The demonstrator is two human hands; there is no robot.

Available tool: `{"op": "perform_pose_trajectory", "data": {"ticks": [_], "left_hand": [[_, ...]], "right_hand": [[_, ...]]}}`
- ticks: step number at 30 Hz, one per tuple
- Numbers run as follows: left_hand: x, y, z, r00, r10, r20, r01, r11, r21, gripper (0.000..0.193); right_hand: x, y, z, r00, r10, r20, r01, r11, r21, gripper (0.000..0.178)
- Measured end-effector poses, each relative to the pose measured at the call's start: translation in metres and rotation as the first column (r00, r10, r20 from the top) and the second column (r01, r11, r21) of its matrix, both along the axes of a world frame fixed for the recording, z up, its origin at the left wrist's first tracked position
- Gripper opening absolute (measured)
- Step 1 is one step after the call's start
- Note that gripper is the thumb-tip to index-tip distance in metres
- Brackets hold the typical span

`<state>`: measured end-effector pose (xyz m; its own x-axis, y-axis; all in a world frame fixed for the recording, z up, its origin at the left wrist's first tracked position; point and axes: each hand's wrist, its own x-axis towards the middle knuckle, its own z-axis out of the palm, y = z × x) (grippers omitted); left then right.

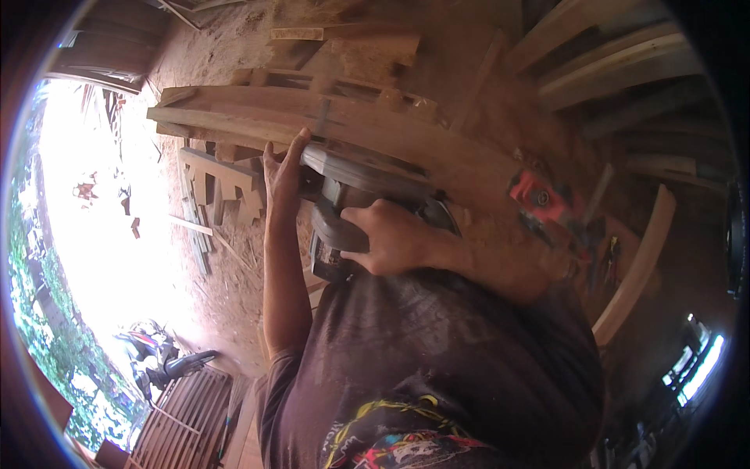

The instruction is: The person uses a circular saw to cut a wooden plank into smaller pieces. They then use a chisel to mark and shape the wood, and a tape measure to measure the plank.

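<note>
My right hand [391, 238] is wrapped around the rear handle of a grey-and-black handheld power tool [367, 176], which looks like a circular saw. A dark block, perhaps its battery, shows below that hand. Beneath the tool lies a long wooden plank [234, 105], running from upper left toward the right. My left hand [285, 168] is at the tool's front left end, its fingers stretched up toward the plank's near edge. Whether those fingers touch the tool or the wood, I cannot tell. The cutting part is hidden under the tool body.
A red power tool [543, 195] sits to the right, with pliers [613, 254] near it. A curved wooden piece [641, 266] stands at far right. Stacked boards [617, 70] fill the upper right. Wood offcuts [226, 176] lie at left, and a motorcycle [160, 356] stands lower left.
</note>
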<state>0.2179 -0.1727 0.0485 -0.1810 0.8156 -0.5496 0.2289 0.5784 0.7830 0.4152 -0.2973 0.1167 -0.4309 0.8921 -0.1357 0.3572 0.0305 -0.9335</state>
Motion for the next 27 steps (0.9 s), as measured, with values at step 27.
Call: {"op": "perform_pose_trajectory", "data": {"ticks": [27], "left_hand": [[-0.042, 0.029, -0.012, 0.998, -0.062, -0.022, 0.061, 0.998, -0.013, 0.133]], "right_hand": [[-0.029, 0.032, -0.005, 0.999, 0.016, -0.042, -0.019, 0.998, -0.065, 0.044]]}}
